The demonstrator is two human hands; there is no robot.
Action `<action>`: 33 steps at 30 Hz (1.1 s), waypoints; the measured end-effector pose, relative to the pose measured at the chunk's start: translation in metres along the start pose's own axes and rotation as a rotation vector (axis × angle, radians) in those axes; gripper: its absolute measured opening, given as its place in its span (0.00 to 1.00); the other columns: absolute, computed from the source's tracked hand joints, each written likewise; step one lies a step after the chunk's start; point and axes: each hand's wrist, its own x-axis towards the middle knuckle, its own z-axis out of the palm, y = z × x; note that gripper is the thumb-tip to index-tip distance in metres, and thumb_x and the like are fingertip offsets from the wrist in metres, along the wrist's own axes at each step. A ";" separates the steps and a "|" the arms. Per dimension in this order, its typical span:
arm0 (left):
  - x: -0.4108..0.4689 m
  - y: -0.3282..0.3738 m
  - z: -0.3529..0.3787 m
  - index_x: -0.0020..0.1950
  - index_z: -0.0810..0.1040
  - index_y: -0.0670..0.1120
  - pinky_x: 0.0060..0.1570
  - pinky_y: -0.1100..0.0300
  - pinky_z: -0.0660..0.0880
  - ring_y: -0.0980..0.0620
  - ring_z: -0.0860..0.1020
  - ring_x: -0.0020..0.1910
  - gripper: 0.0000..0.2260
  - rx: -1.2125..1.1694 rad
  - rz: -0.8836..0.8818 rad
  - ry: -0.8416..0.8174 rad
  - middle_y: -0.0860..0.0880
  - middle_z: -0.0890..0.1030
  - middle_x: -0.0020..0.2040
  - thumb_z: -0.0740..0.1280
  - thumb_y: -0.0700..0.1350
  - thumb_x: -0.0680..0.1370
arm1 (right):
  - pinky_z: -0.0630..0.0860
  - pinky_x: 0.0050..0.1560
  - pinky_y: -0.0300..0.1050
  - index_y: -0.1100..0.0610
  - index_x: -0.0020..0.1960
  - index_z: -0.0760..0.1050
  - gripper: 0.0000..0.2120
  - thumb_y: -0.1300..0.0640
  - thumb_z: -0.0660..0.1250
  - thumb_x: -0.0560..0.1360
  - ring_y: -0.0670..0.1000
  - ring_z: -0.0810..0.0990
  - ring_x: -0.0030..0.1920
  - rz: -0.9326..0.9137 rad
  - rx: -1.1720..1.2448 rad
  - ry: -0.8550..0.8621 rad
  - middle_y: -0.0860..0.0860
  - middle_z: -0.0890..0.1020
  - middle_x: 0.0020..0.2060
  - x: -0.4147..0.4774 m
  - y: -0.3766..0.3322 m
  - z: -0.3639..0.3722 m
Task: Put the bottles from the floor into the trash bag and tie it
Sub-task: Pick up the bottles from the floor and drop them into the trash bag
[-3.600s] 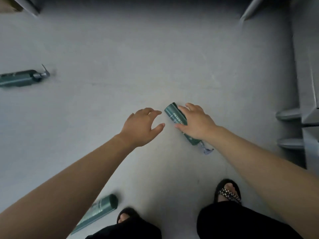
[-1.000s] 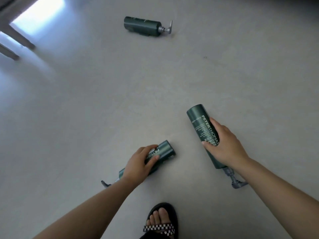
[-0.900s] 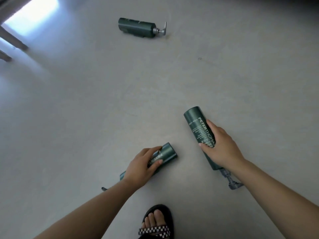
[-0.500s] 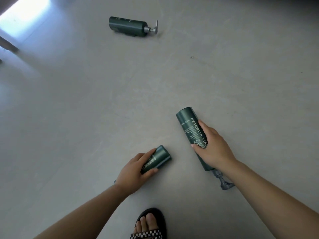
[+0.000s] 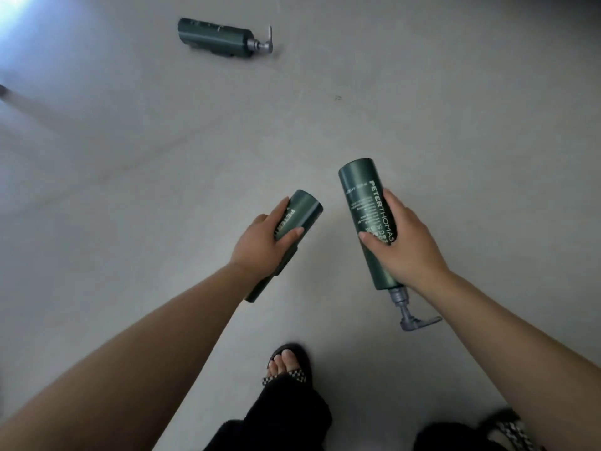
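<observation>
Three dark green pump bottles are in view. The left hand [image 5: 260, 245] is wrapped around one bottle [image 5: 300, 211] at centre frame, its base pointing up-frame and its pump end hidden behind the wrist. The right hand [image 5: 406, 245] is clamped on a second bottle [image 5: 361, 196], base up-frame, grey pump [image 5: 411, 315] pointing down-frame. The third bottle [image 5: 216, 39] lies on its side on the grey floor [image 5: 130, 157] at upper left, well apart from both hands. Two sandalled feet show at the bottom edge.

both hands [image 5: 260, 245] [image 5: 406, 245] clenched, arms outstretched
</observation>
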 end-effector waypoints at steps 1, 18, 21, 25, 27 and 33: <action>-0.013 0.015 -0.015 0.74 0.55 0.60 0.48 0.58 0.66 0.47 0.74 0.52 0.28 0.001 -0.018 -0.018 0.47 0.74 0.59 0.59 0.61 0.76 | 0.67 0.49 0.43 0.43 0.73 0.52 0.36 0.48 0.68 0.72 0.50 0.73 0.52 0.018 -0.006 -0.011 0.53 0.73 0.60 -0.014 -0.016 -0.014; -0.306 0.274 -0.442 0.72 0.59 0.60 0.47 0.58 0.69 0.52 0.75 0.51 0.27 -0.303 0.176 0.200 0.48 0.76 0.55 0.63 0.59 0.75 | 0.67 0.58 0.41 0.42 0.73 0.55 0.37 0.47 0.70 0.69 0.45 0.71 0.62 0.021 0.023 0.113 0.47 0.71 0.66 -0.266 -0.453 -0.323; -0.333 0.286 -0.490 0.71 0.61 0.61 0.49 0.59 0.69 0.50 0.76 0.55 0.26 -0.345 0.210 0.239 0.49 0.77 0.58 0.64 0.59 0.74 | 0.70 0.62 0.48 0.42 0.72 0.56 0.37 0.46 0.69 0.69 0.47 0.72 0.62 -0.009 0.042 0.172 0.46 0.71 0.66 -0.291 -0.496 -0.341; -0.352 0.297 -0.532 0.70 0.62 0.62 0.49 0.61 0.66 0.52 0.75 0.56 0.26 -0.414 0.248 0.318 0.51 0.77 0.59 0.65 0.58 0.74 | 0.72 0.62 0.52 0.41 0.72 0.57 0.36 0.46 0.70 0.68 0.47 0.73 0.61 -0.045 0.042 0.221 0.46 0.73 0.65 -0.307 -0.534 -0.353; -0.355 0.302 -0.545 0.70 0.63 0.61 0.49 0.60 0.67 0.52 0.75 0.57 0.25 -0.427 0.266 0.321 0.52 0.77 0.59 0.65 0.58 0.74 | 0.73 0.61 0.52 0.40 0.72 0.56 0.36 0.46 0.70 0.68 0.47 0.73 0.59 -0.057 0.049 0.239 0.45 0.73 0.64 -0.309 -0.545 -0.358; -0.352 0.321 -0.555 0.70 0.64 0.61 0.57 0.53 0.73 0.51 0.76 0.57 0.25 -0.402 0.312 0.269 0.51 0.77 0.59 0.65 0.58 0.74 | 0.73 0.58 0.47 0.37 0.71 0.57 0.36 0.46 0.70 0.68 0.45 0.74 0.57 -0.077 0.050 0.288 0.45 0.75 0.62 -0.302 -0.562 -0.377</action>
